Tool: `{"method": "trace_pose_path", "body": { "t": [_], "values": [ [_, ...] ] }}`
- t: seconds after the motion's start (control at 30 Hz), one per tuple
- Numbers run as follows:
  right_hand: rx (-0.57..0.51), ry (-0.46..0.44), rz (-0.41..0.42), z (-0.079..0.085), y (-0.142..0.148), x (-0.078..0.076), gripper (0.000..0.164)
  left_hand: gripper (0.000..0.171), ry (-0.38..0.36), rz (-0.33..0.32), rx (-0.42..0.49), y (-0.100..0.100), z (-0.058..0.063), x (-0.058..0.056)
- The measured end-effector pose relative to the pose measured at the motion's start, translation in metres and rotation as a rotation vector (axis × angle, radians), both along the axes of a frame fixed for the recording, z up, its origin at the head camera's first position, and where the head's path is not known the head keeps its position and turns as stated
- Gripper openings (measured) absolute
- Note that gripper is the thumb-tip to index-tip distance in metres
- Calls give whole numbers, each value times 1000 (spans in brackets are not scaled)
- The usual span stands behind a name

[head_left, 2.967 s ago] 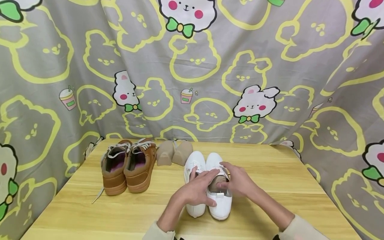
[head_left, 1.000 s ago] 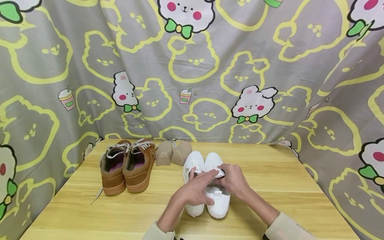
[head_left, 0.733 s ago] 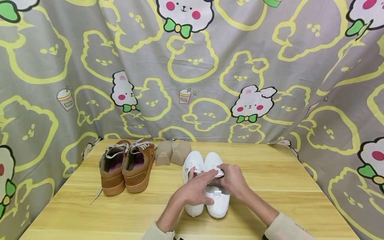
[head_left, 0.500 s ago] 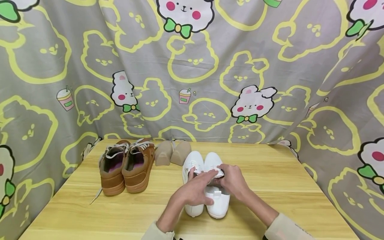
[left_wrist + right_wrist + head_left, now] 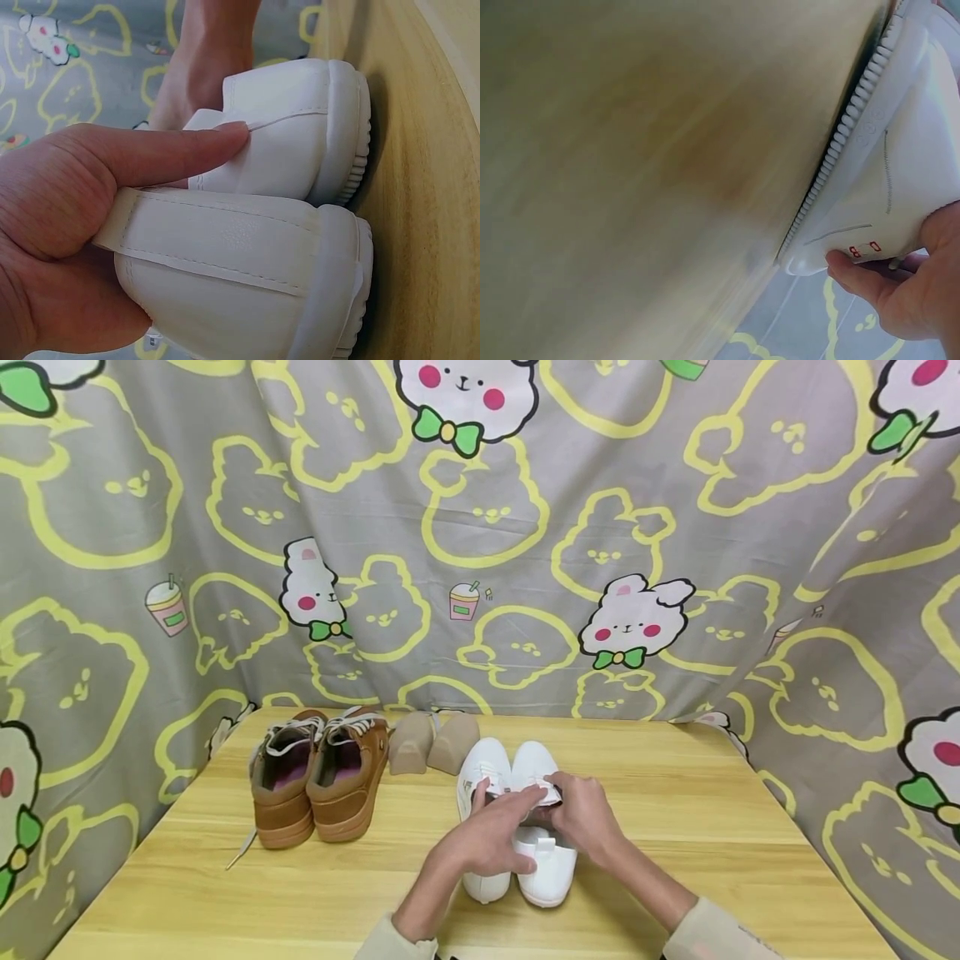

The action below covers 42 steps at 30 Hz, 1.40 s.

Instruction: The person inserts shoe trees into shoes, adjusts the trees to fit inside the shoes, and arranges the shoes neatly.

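Observation:
Two white sneakers stand side by side, toes away from me: the left sneaker (image 5: 486, 888) and the right sneaker (image 5: 545, 875). My left hand (image 5: 480, 839) spans across the left one, its fingertips at the right sneaker's tongue and its thumb (image 5: 187, 150) against that sneaker's side near the heel. My right hand (image 5: 588, 814) grips the right sneaker's upper at the front of the opening, one finger (image 5: 851, 274) lying outside on the upper. Other right fingers reach into the opening, where they are hidden; what they may hold inside I cannot tell.
On the left of the wooden table (image 5: 360, 897) stands a pair of brown lace-up shoes (image 5: 347, 814), one lace trailing on the wood. Two beige shoe inserts (image 5: 411, 745) lie between them and the white sneakers. A patterned curtain (image 5: 510, 568) hangs around the back and sides.
Three seconds ago a brownish piece showed in the right sneaker's opening beneath my right hand; now the pale insole shows at the heel. My right hand has closed in on the upper. My left hand stays put.

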State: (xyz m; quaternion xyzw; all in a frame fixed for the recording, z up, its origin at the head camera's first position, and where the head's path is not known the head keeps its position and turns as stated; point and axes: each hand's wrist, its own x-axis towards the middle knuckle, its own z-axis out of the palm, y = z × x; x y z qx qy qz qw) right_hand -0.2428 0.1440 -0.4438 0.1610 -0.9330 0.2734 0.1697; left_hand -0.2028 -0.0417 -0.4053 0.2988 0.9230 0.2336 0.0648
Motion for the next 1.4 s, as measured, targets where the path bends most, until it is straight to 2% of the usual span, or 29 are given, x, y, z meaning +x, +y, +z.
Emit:
{"method": "trace_pose_path", "body": {
  "t": [0.13,0.5,0.73,0.9,1.13,1.3,1.4],
  "values": [
    [-10,12,6,-2,0,0,27,92,7,0,0,1,0,0],
    [-12,15,6,0,2,1,34,92,2,-12,-10,1,2,-2],
    [26,23,20,4,0,2,33,93,-14,-17,-4,2,4,-3],
    [34,18,22,4,1,2,36,93,-17,-16,-10,3,3,-4],
    [26,-6,2,4,4,1,31,92,-32,-18,2,3,0,-4],
    [55,-5,20,4,5,2,26,93,-37,-17,17,3,-4,-2],
    [59,-5,28,3,6,2,30,93,-39,-19,23,1,-4,-2]
  ]
}}
